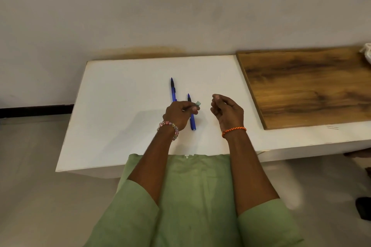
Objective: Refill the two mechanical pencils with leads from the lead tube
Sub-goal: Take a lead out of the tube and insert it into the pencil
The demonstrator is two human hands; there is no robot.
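The lead tube (pixel 197 103) is pinched in the left hand (pixel 179 115), its pale end poking out rightward. The right hand (pixel 226 112) hovers alongside, fingers loosely curled and empty. Two pencils (pixel 191 112) lie beneath and beyond the left hand. The cap should probably be drawn off gently, the tube kept level.

A plain indoor room, home or office hard to tell: a low white rectangular tabletop (pixel 124 106) stands against a bare pale plaster wall (pixel 140 6), a brown wood-grain board (pixel 305 86) lies on it, and pale smooth flooring (pixel 30 156) runs beneath.
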